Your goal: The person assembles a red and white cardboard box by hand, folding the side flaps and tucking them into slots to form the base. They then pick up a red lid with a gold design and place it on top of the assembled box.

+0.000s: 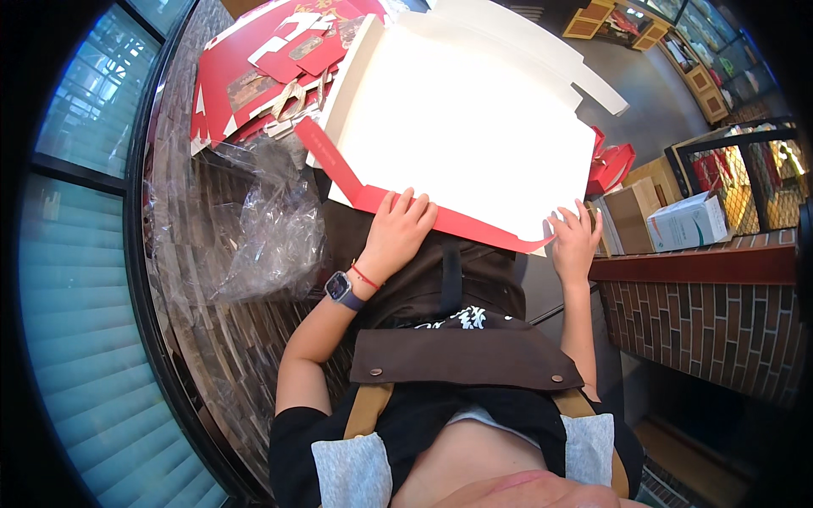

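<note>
A large cardboard box blank (474, 110), white inside with red outer flaps, lies over my lap with its side walls partly folded up. My left hand (400, 227) is closed over the near red flap (474, 227), left of its middle, fingers on top and thumb hidden. At the flap's right end my right hand (576, 241) grips the corner, its fingers bent upward beside the white panel. A watch (339, 288) and a thin red band (365, 276) are on my left wrist.
To the left, crumpled clear plastic wrap (275, 233) lies on a wood-patterned surface (199, 262). Beyond it are stacked red cardboard pieces (233, 89) and ribbon handles (290, 102). Right stand a red object (610, 161), a small white-blue box (688, 222) and a brick ledge (694, 269).
</note>
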{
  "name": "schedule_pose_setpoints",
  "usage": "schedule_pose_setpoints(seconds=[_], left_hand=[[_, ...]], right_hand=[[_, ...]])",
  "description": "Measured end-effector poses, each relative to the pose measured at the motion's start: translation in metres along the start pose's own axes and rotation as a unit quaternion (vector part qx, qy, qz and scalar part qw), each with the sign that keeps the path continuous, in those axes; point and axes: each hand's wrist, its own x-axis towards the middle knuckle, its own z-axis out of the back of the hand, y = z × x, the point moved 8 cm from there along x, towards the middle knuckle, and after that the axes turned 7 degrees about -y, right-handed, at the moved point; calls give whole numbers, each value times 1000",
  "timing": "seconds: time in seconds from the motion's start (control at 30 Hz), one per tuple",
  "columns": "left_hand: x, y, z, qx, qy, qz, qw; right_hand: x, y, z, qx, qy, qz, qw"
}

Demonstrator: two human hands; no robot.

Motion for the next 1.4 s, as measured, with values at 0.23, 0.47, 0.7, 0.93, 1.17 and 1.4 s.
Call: schedule_pose_setpoints(seconds=[0.23,0.47,0.7,0.93,1.17,1.4], left_hand=[[13,12,-15,-6,27,21,999],[13,-3,-9,-63,89,31,994],[23,-8,-15,-86,71,17,994],[7,1,-29,-89,154,75,981],[-7,3,-42,-185,272,118,937],[-2,6,-40,-207,278,134,928]], right_hand=[[-8,0,19,-34,-48,-46,997],[-11,-3,34,16,-90,-50,995],[-19,99,7,185,-35,36,981],[-7,86,-17,234,56,35,970],[9,82,-32,216,299,29,929],[18,79,-37,218,239,41,945]])
